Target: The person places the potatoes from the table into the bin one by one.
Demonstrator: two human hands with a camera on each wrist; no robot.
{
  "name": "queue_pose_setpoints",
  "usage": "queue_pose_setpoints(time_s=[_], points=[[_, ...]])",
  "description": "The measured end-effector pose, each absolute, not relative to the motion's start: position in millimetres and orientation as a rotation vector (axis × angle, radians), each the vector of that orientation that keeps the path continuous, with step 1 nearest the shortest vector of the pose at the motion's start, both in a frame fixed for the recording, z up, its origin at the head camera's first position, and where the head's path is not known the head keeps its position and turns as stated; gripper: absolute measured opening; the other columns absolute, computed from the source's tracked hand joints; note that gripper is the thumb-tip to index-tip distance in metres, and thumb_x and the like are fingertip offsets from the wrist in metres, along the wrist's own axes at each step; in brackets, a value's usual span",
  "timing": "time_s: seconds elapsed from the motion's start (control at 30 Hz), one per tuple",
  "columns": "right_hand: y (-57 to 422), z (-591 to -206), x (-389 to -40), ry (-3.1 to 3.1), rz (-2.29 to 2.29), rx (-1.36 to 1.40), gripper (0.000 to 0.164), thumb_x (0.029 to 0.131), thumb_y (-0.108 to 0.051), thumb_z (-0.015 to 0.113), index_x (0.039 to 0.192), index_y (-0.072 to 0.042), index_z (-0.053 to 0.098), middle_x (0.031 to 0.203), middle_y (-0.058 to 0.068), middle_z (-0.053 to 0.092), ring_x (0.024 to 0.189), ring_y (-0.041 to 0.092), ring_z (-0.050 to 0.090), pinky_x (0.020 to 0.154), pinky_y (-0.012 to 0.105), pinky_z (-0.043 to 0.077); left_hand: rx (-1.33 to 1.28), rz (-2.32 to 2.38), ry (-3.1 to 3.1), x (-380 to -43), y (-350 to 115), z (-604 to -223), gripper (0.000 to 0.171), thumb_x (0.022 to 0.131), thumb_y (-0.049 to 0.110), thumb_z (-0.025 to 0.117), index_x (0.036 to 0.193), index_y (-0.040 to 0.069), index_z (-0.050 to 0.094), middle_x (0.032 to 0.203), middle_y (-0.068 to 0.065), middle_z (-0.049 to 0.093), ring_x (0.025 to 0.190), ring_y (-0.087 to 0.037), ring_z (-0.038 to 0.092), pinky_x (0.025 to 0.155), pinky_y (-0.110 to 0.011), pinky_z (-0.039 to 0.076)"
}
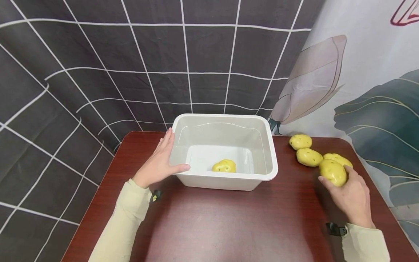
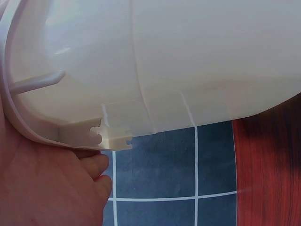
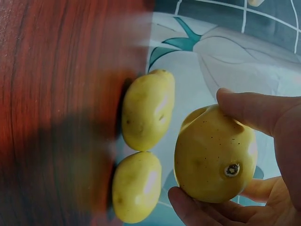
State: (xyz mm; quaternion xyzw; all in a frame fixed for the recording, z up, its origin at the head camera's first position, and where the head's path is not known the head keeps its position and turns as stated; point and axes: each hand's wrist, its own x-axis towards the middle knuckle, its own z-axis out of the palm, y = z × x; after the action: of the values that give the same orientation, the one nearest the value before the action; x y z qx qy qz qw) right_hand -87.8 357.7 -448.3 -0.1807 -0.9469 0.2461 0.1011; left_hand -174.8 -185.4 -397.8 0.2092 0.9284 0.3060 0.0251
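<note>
A white plastic bin point(image 1: 216, 182) stands on the table with one yellow potato point(image 1: 224, 166) inside, near its front wall. My left hand point(image 1: 159, 160) rests against the bin's left rim, fingers straight and thumb at the front corner; the left wrist view shows the palm point(image 2: 47, 183) against the rim. On the right, my right hand point(image 1: 351, 194) grips a potato point(image 1: 332, 172) between thumb and fingers. Behind the held potato lies another potato point(image 1: 338, 159), partly hidden. Two more potatoes point(image 1: 300, 142) lie to its left, seen also as potatoes point(image 3: 148, 110) in the right wrist view.
The dark red wooden table point(image 1: 222, 225) ends just beyond the potatoes at the right. A dark gridded cloth point(image 1: 157, 47) hangs behind and to the left. A pale cloth with leaf prints point(image 1: 376, 109) hangs at the right.
</note>
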Motion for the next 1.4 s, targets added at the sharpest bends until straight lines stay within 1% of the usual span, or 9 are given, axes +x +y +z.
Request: queue_pose_setpoints(time_s=[0.2,0.43,0.73,0.93,1.17,1.4], points=[[355,-445,-87,-2.794,0.728,-0.521,0.092,0.088,-0.040,0.073,0.150,0.013,0.029,0.132,0.043,0.043,0.113,0.058,0.042,0.084,0.071,0.037,0.652,0.945,2.867,-175,-186,-399,0.120,0.083,0.059,0.074,0.160,0.001,0.003,0.168,-0.003,-0.011,0.154,-0.026,-0.005,0.124,-0.050,0.005],[353,-443,-87,-2.795,0.728,-0.512,0.092,0.088,-0.041,0.074,0.150,0.012,0.030,0.132,0.044,0.042,0.113,0.058,0.042,0.082,0.070,0.036,0.649,0.948,2.868,-174,-185,-398,0.120,0.083,0.060,0.074,0.160,0.001,0.003,0.168,-0.002,-0.011,0.154,-0.025,-0.005,0.124,-0.049,0.004],[350,-439,-89,-2.783,0.727,-0.486,0.093,0.088,-0.041,0.074,0.151,0.011,0.029,0.134,0.044,0.041,0.116,0.059,0.040,0.086,0.072,0.035,0.647,0.939,2.876,-174,-186,-398,0.120,0.083,0.059,0.074,0.160,0.001,0.003,0.168,-0.004,-0.010,0.154,-0.026,-0.004,0.124,-0.050,0.005],[346,-436,-88,-2.768,0.728,-0.454,0.091,0.088,-0.040,0.074,0.150,0.010,0.031,0.134,0.044,0.042,0.116,0.059,0.041,0.087,0.072,0.035,0.644,0.939,2.876,-173,-186,-397,0.121,0.082,0.058,0.075,0.160,0.000,0.003,0.168,-0.004,-0.010,0.154,-0.026,-0.004,0.124,-0.048,0.004],[341,-431,-89,-2.744,0.730,-0.412,0.089,0.087,-0.039,0.075,0.150,0.009,0.033,0.133,0.042,0.044,0.116,0.057,0.043,0.088,0.070,0.036,0.638,0.937,2.869,-174,-186,-396,0.120,0.083,0.059,0.074,0.160,0.002,0.001,0.168,-0.003,-0.011,0.154,-0.027,-0.005,0.124,-0.049,0.005],[337,-426,-88,-2.734,0.726,-0.386,0.088,0.086,-0.039,0.076,0.149,0.007,0.036,0.129,0.040,0.046,0.112,0.056,0.045,0.083,0.069,0.038,0.643,0.941,2.867,-174,-185,-396,0.120,0.083,0.059,0.074,0.160,0.002,0.001,0.168,-0.003,-0.011,0.154,-0.026,-0.005,0.124,-0.049,0.004]])
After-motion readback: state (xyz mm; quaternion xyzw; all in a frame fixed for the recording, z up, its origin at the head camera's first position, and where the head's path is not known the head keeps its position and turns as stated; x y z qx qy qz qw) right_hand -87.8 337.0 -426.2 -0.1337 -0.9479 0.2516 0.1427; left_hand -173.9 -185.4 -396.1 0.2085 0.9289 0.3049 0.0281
